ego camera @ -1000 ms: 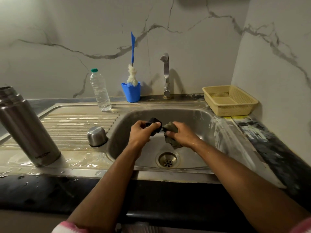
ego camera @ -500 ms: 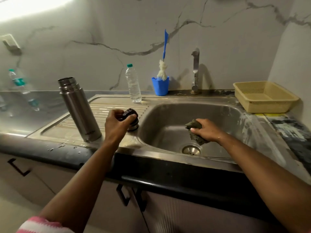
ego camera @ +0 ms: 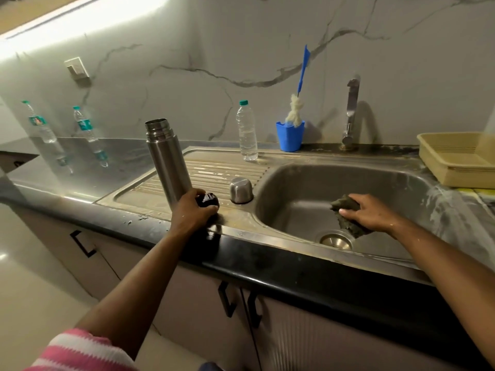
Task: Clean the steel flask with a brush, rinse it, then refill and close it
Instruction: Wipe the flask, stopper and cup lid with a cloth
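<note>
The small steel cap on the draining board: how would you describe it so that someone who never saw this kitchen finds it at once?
Start at the steel sink and look to the ribbed draining board on its left. At the board's corner nearest the basin stands the small steel cap, a rounded dome with its closed end up. It is far shorter than the tall open steel flask, and shiny, unlike the black stopper in the left hand.

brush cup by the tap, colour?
Blue cup, clearest in the head view.

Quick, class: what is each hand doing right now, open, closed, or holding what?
Left hand: closed on the black stopper.
Right hand: closed on the scrub pad.
</note>
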